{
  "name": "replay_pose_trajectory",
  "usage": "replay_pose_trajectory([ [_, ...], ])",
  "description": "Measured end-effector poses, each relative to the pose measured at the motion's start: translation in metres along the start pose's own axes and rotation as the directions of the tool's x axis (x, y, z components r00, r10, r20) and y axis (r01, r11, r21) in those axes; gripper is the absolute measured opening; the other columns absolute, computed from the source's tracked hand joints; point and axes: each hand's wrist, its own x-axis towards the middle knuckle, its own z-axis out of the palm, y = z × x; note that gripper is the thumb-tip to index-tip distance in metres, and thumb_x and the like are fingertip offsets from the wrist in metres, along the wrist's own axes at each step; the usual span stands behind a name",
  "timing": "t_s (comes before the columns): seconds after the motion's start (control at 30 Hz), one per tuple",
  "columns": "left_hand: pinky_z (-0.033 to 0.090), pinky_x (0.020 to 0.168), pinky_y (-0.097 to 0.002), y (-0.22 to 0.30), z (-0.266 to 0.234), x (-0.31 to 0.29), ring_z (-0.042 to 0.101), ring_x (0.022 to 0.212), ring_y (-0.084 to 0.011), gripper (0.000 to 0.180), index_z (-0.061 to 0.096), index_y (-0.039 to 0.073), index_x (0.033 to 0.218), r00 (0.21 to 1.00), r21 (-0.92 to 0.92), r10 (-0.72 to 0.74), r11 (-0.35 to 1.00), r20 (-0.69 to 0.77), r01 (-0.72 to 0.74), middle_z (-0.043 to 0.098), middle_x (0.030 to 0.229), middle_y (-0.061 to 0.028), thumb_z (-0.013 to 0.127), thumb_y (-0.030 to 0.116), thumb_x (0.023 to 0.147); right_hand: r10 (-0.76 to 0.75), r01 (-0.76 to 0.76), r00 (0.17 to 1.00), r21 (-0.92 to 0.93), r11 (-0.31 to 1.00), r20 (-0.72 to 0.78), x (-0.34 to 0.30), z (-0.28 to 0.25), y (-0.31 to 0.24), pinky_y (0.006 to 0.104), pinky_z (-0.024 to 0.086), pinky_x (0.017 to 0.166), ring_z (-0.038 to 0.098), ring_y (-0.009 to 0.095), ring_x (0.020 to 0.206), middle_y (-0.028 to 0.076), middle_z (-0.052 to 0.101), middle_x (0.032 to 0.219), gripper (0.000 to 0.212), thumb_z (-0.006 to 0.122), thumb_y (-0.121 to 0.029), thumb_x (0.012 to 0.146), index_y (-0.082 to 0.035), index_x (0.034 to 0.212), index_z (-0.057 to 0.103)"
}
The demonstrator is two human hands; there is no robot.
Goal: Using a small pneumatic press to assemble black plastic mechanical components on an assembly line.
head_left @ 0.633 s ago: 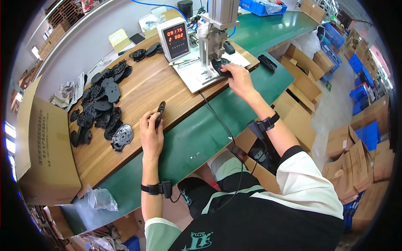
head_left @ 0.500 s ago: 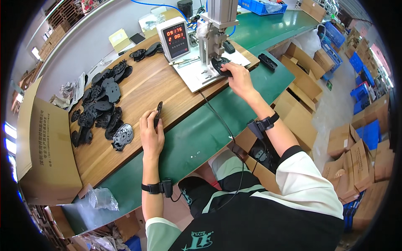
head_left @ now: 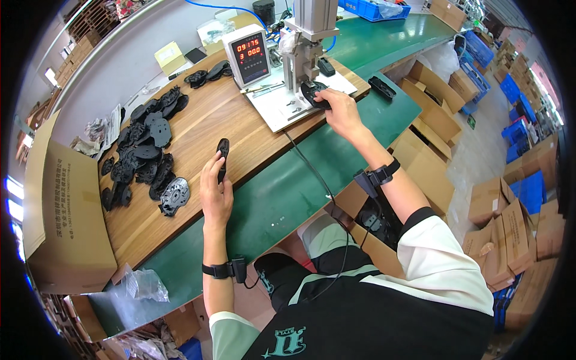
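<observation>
A person sits at a wooden workbench (head_left: 198, 132). The left hand (head_left: 215, 193) grasps a flat black plastic part (head_left: 222, 157), standing it on edge on the bench. The right hand (head_left: 339, 111) grips another black part (head_left: 314, 95) under a small press (head_left: 306, 42). A pile of black parts (head_left: 144, 153) lies to the left.

A factory assembly workshop. Long wooden workbench (head_left: 198, 129) edged by a green conveyor belt (head_left: 288, 192), with a small bench press (head_left: 309, 36) on a white base plate and a digital counter box (head_left: 247, 55) showing red digits. Heap of identical black plastic parts (head_left: 141, 153) piled on the bench. Open cardboard cartons (head_left: 516, 222) stacked along the aisle, blue plastic crates (head_left: 516, 96) farther off, 1 big carton (head_left: 60, 210) at the bench end.
</observation>
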Motion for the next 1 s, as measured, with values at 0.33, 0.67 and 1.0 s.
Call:
replay_pose_trajectory([
  [0.33, 0.046, 0.114, -0.0461, -0.007, 0.001, 0.0, 0.055, 0.138, -0.039, 0.062, 0.059, 0.006, 0.142, 0.998, 0.043, 0.028, 0.999, 0.063, -0.03, 0.059, 0.15, -0.0172, 0.061, -0.017, 0.084, -0.029, 0.03, 0.999, -0.016, 0.999, 0.029, 0.002, -0.004, 0.001, 0.0494, 0.055, 0.089, 0.069, 0.04, 0.101, 0.014, 0.073, 0.104, 0.029, 0.058, 0.01, 0.08, -0.003, 0.103, 0.07],
  [0.67, 0.045, 0.115, -0.0466, -0.011, 0.008, -0.005, 0.056, 0.138, -0.0389, 0.063, 0.054, 0.002, 0.145, 0.993, -0.025, -0.099, 0.995, 0.069, 0.101, 0.059, 0.147, -0.0224, 0.053, -0.019, 0.085, -0.052, 0.052, 0.999, 0.001, 0.999, -0.005, 0.005, -0.004, 0.0, 0.0482, 0.056, 0.087, 0.07, 0.037, 0.099, 0.013, 0.072, 0.1, 0.025, 0.059, 0.009, 0.081, -0.005, 0.098, 0.071],
  [1.0, 0.042, 0.119, -0.051, 0.061, 0.073, 0.071, 0.055, 0.136, -0.0417, 0.054, 0.057, 0.004, 0.143, 0.927, 0.143, 0.244, 0.945, 0.286, -0.293, 0.058, 0.146, -0.0211, 0.062, -0.005, 0.091, -0.067, 0.06, 0.992, 0.064, 0.996, 0.105, 0.019, -0.024, 0.011, 0.0465, 0.055, 0.087, 0.066, 0.037, 0.107, 0.014, 0.071, 0.105, 0.025, 0.06, 0.007, 0.079, -0.003, 0.1, 0.068],
])
